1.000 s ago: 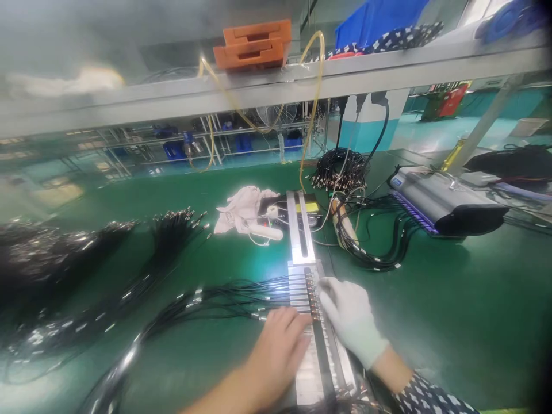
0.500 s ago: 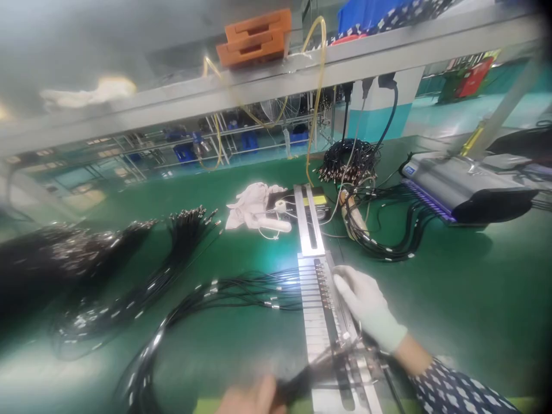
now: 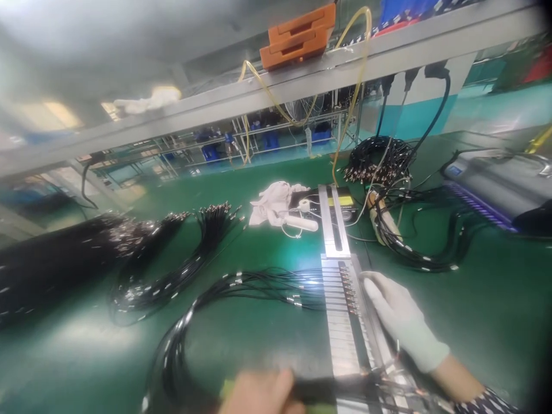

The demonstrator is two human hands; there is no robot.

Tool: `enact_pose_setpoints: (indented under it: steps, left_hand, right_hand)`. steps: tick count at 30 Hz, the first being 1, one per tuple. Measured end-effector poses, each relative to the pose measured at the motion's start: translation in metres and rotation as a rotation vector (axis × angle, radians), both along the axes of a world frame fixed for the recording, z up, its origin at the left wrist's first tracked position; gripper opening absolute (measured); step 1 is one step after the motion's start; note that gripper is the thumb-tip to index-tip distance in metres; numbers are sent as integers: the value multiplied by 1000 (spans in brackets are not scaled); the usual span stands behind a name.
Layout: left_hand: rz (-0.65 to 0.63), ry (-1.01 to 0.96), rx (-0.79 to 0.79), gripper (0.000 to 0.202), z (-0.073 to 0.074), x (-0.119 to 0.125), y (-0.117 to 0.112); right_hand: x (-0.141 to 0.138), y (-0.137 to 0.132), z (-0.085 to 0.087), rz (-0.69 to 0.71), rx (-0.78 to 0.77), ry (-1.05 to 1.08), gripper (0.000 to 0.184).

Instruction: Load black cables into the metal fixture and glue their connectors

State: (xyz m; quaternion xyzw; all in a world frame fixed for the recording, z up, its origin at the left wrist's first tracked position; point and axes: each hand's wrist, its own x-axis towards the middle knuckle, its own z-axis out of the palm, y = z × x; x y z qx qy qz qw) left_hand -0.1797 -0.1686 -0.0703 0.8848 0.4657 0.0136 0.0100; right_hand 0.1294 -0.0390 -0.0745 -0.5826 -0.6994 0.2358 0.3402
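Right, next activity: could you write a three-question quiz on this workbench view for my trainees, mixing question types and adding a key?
1. Multiple choice: from which side of the picture does the row of black cables run onto the far half of the metal fixture?
A) top
B) right
C) left

2. True or false: both of the person's hands are gloved.

3. Fill in the blank: along its lower edge, the grey machine shows a strip coloured ____.

Key:
1. C
2. False; the right hand is gloved, but the left hand, though blurred, is bare.
3. purple
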Motion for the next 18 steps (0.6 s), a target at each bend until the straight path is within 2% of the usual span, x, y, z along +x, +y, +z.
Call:
enact_pose_setpoints:
  steps: [3,5,6,8,13,15,18]
  left_hand:
    - [-176,38,213,38,39,-31,39]
    - [-313,74,249,45,59,-50,60]
    - [-341,66,226,48,64,-57,65]
    - [-283,-21,109,47,65,-63,64]
    - [109,-339,-355,29,47,-56,42]
    - [189,-415,-453,28,47,-52,43]
    - [218,-462,-495,27,53,-51,53]
  right_hand:
    - [0,0,1,12,13,-12,44]
    - [0,0,2,7,21,-12,43]
    - [0,-1,2,2,25,-9,43]
    - [-1,-1,3,-1,28,2,42]
    - [-2,-2,5,6,6,22,41]
    - [-2,-2,6,11,-8,28,42]
    - [0,-2,8,22,-22,43,43]
